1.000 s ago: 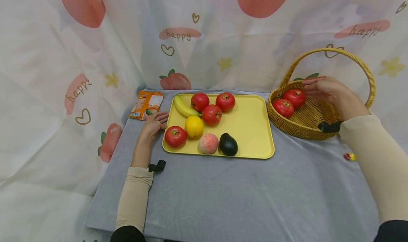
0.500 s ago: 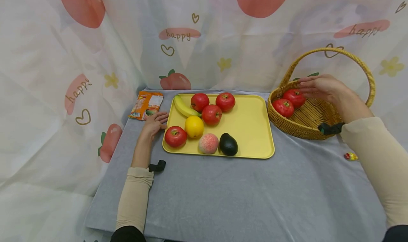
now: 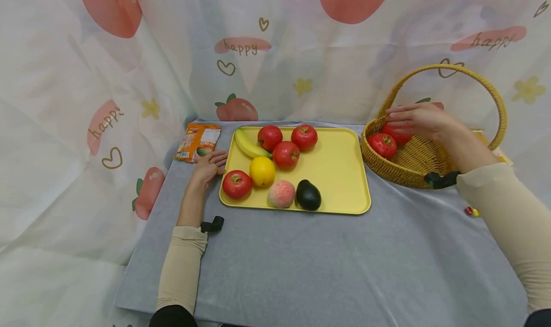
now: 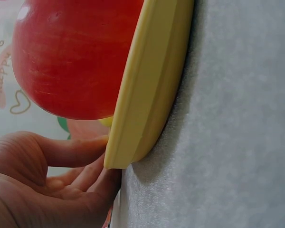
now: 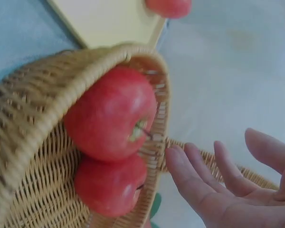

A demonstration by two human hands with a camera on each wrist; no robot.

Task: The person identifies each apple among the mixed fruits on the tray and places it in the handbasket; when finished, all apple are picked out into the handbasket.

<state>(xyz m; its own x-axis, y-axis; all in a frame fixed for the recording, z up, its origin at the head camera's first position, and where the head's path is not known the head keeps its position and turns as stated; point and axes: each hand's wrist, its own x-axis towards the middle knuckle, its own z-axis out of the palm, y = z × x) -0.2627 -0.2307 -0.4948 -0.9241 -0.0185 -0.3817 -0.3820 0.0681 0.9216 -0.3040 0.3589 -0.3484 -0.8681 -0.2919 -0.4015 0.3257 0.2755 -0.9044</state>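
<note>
My left hand [image 3: 208, 167] lies at the left edge of the yellow tray [image 3: 340, 169], fingers extended. In the left wrist view its thumb touches the tray's rim [image 4: 133, 109], beside a red apple [image 4: 71, 57]. My right hand [image 3: 424, 121] hovers over the wicker basket [image 3: 424, 157], fingers nearly straight and holding nothing. Two red apples [image 5: 111, 114] sit together inside; in the head view the hand partly covers the rear apple [image 3: 398, 136]. On the tray lie several red apples [image 3: 286, 155], a banana [image 3: 249, 144], a round yellow fruit [image 3: 262, 171], a peach [image 3: 281, 194] and an avocado [image 3: 308, 195].
An orange snack bag [image 3: 198, 142] lies left of the tray. A small wrapped candy [image 3: 471, 212] is near the right forearm. The basket's tall handle [image 3: 447, 68] arches above it. Something yellowish [image 3: 479, 135] shows behind the right arm, mostly hidden. A printed curtain [image 3: 275, 88] stands behind the table.
My right hand has moved left over the basket, now covering part of the rear apple. A yellowish thing behind that arm has come into sight. The left hand and tray have not moved.
</note>
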